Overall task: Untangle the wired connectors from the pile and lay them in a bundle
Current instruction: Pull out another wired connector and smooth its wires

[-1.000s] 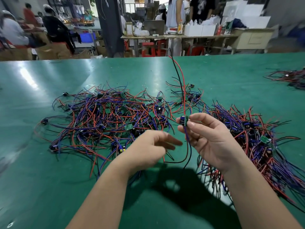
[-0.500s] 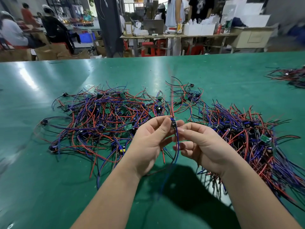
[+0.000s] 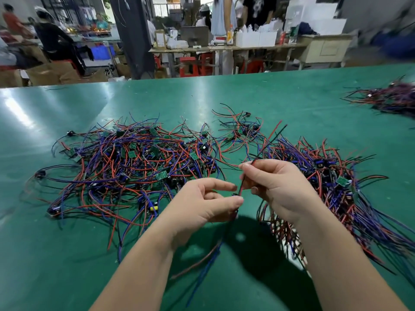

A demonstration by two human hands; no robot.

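Note:
One wired connector [image 3: 240,191] is held up between my hands above the green table [image 3: 292,97]. My right hand [image 3: 276,187] pinches its red and black leads, which stick up and to the right. My left hand [image 3: 202,205] pinches the small connector body at its thumb tip, and blue and red leads hang blurred below it. The tangled pile [image 3: 139,162] of red, blue and black wires with small green boards lies behind and left of my hands. The laid bundle [image 3: 336,187] stretches along the right, under my right forearm.
Another heap of wires [image 3: 390,99] lies at the far right of the table. A smaller loose clump [image 3: 240,131] sits between pile and bundle. Beyond the table's far edge are people, benches, boxes and red stools.
The red and black leads stood straight up a second ago; now they tilt right. My hands came together on the connector, then parted slightly, the left taking the body, the right sliding onto the leads.

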